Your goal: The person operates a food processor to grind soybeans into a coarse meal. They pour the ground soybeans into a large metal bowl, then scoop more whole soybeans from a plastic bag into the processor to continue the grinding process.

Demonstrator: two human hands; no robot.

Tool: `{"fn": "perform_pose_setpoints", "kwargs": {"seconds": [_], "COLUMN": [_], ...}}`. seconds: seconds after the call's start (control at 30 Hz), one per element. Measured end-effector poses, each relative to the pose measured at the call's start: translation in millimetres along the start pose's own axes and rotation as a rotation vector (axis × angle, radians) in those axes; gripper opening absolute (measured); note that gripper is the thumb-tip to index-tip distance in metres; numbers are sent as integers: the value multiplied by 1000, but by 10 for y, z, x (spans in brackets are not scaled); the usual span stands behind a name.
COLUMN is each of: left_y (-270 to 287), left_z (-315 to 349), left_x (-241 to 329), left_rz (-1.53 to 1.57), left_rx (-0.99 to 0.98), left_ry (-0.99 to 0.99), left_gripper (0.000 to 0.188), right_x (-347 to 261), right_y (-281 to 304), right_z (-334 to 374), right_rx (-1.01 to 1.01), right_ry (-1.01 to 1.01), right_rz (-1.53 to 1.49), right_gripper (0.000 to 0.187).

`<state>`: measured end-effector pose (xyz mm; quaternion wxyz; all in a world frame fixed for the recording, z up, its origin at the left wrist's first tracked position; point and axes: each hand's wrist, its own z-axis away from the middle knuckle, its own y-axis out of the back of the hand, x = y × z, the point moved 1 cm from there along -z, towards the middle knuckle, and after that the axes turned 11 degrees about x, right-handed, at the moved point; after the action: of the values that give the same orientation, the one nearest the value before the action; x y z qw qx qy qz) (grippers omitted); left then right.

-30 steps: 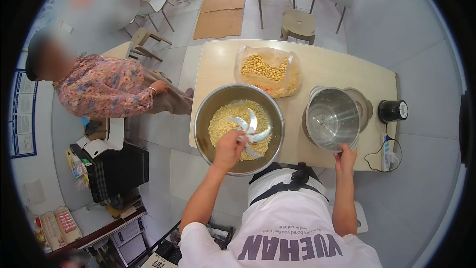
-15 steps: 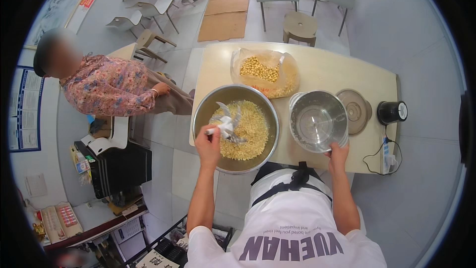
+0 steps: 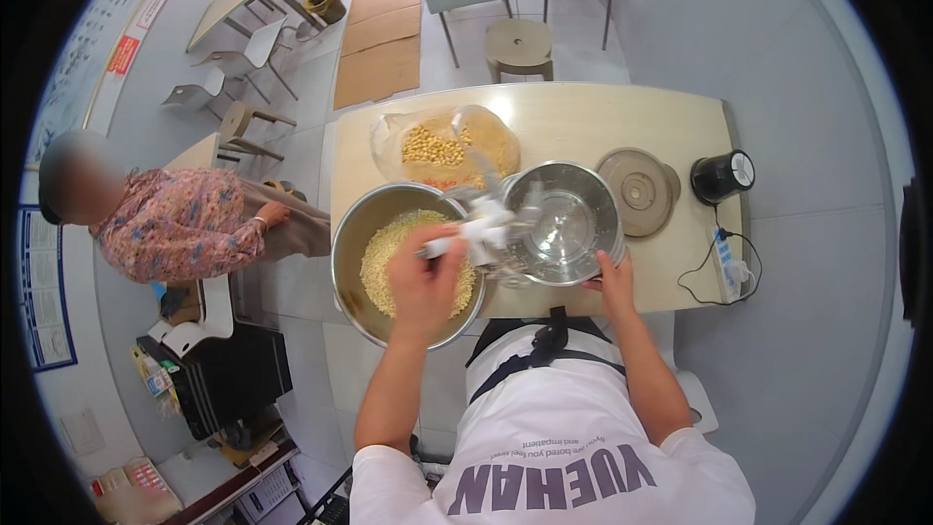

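Note:
In my left hand (image 3: 420,282) is a chopper blade assembly (image 3: 489,229), with a white shaft and curved metal blades smeared by motion. My fingers wrap round its shaft end, over the right rim of a large steel basin (image 3: 352,297). Chopped pale-yellow bits (image 3: 387,253) lie in that basin. My right hand (image 3: 612,284) grips the near right rim of a shiny chopper bowl (image 3: 573,224), which stands to the right of the basin. The blades overlap the bowl's left side; whether they touch it I cannot tell.
Behind the basin lies a plastic bag (image 3: 501,141) of whole yellow beans. A round beige lid (image 3: 637,192), a black motor unit (image 3: 721,178) and a power strip (image 3: 724,262) with a cord are on the table's right. Another person (image 3: 185,224) stands at the left.
My left hand has moved the blade assembly rightward from over the basin to the chopper bowl's left edge. My right hand stays on the bowl's rim. The view has shifted.

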<state>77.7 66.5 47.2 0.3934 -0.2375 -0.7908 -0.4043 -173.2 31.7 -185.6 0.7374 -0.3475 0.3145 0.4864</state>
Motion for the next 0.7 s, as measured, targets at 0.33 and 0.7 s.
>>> {"fn": "perform_pose_setpoints", "kwargs": {"seconds": [0.33, 0.7], "left_y": [-1556, -1842], "left_z": [101, 234], "left_x": [-805, -1119], "left_rz": [-77, -163], "left_rx": [-465, -498], "left_ry": [-211, -223], "left_gripper": [18, 19], "right_x": [-24, -36], "right_y": [139, 174], "right_z": [-1, -117], "right_rx": [-15, -45], "right_ry": [-43, -38], "right_rz": [-150, -159], "right_gripper": [44, 37]}}
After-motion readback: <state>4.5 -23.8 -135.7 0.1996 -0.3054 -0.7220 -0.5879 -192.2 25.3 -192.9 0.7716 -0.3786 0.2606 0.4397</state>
